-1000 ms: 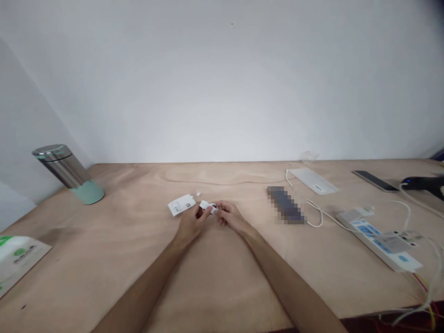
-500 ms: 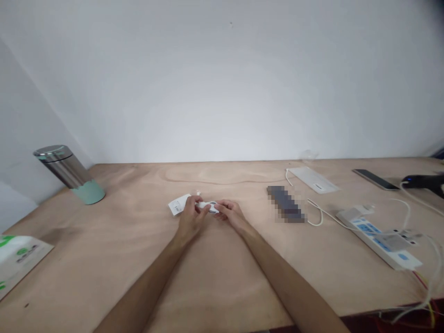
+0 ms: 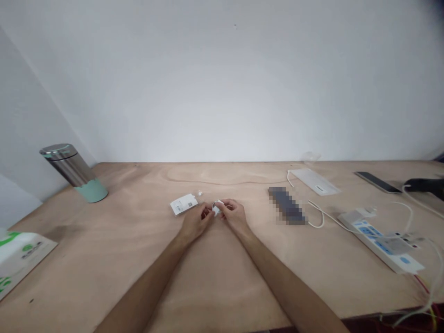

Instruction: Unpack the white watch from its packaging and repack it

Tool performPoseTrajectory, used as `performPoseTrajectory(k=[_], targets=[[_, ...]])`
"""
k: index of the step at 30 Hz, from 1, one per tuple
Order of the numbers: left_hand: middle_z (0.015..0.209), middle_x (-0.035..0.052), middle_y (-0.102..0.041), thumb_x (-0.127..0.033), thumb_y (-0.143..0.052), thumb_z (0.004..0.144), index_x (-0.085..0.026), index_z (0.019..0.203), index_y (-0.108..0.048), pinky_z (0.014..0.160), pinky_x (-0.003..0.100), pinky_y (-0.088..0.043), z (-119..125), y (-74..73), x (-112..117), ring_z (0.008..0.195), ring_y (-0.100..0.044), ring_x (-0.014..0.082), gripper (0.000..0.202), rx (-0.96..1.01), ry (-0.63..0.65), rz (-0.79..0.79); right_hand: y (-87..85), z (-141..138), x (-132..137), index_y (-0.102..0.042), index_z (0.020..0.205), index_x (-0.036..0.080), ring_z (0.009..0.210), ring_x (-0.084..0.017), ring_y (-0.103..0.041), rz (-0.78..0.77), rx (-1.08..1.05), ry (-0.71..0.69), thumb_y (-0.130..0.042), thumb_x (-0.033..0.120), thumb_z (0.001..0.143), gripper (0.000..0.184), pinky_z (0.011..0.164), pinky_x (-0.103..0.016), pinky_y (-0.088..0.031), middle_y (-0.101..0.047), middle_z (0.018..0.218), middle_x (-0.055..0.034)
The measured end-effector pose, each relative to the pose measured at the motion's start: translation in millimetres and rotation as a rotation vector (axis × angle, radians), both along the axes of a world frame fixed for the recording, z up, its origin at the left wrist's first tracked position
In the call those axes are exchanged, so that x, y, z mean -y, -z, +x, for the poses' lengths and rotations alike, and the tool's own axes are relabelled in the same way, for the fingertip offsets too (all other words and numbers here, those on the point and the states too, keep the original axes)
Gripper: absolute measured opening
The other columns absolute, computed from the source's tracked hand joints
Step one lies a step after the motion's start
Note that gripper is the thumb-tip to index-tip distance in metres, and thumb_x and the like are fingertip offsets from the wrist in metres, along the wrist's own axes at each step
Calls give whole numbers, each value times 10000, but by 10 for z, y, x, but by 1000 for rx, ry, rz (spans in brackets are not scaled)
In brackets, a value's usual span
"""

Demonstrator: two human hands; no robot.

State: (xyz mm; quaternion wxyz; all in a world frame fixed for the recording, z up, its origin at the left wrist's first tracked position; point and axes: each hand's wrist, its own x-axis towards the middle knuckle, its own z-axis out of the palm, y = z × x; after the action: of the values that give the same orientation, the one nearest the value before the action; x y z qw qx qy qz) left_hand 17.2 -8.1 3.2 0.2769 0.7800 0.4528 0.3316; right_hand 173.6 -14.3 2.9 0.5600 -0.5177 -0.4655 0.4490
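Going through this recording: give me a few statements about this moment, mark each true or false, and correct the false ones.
1. The left hand and right hand meet around a small white item. True.
2. The right hand pinches the white printed card. False: the card lies on the plywood table, left of the hands.
3. The steel and mint-green tumbler is at the left end of the table. True.
4. The white power strip lies left of the hands. False: it lies to their right.
5. A dark phone lies near the far edge at the right. True.
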Motion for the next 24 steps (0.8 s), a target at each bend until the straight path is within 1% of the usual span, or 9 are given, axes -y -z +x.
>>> performPoseTrajectory(k=[2,4,10,12,15,18,20,24], targets=[[744,11,-627,-364,-482,876,-189,991,-577,608,254,-398,-5,-3,4,654,-546,148,230,8,7,-22,-6,-3,3,-684,770,179,518,-153,-560,4,-5,-37,-730,426,637,285,508,-273,-458,-631,611,-17],[752,15,-636,-373,-467,882,-190,1011,-571,612,253,-397,-10,-12,9,659,-554,150,247,22,21,-28,-2,-2,3,-681,797,187,558,-160,-576,7,-11,-83,-740,396,623,278,535,-279,-469,-645,664,-22],[776,31,-642,-368,-459,882,-180,923,-570,644,261,-409,-17,-26,8,692,-574,156,222,64,27,-42,45,19,4,-660,931,180,487,-113,-493,18,12,-231,-728,366,645,348,476,-237,-380,-562,580,27],[764,25,-633,-364,-472,873,-181,918,-565,641,261,-411,-21,-10,2,688,-570,156,210,73,18,-44,49,27,9,-663,951,180,488,-107,-491,25,0,-260,-723,365,650,359,472,-235,-380,-562,612,24],[770,16,-626,-350,-492,858,-186,973,-560,634,259,-412,-29,19,-4,689,-567,156,212,75,20,-46,45,38,17,-680,972,189,496,-98,-501,47,2,-304,-705,354,665,349,482,-237,-392,-591,699,6],[787,13,-621,-310,-503,844,-191,1016,-547,631,253,-411,-30,20,1,694,-565,150,214,93,33,-55,51,44,22,-706,921,199,489,-77,-489,73,-10,-337,-668,283,666,271,485,-231,-384,-641,831,-20],[781,9,-615,-290,-509,837,-191,1005,-542,623,249,-409,-25,2,11,682,-558,143,197,118,34,-55,67,45,20,-714,864,204,487,-68,-475,78,-34,-347,-636,237,655,225,486,-227,-374,-662,900,-28],[777,5,-607,-295,-526,825,-192,1016,-520,605,251,-410,-10,-30,28,653,-544,138,217,153,3,-78,93,40,8,-712,825,218,491,-69,-461,53,-104,-352,-623,221,650,196,479,-218,-353,-682,888,-19]])
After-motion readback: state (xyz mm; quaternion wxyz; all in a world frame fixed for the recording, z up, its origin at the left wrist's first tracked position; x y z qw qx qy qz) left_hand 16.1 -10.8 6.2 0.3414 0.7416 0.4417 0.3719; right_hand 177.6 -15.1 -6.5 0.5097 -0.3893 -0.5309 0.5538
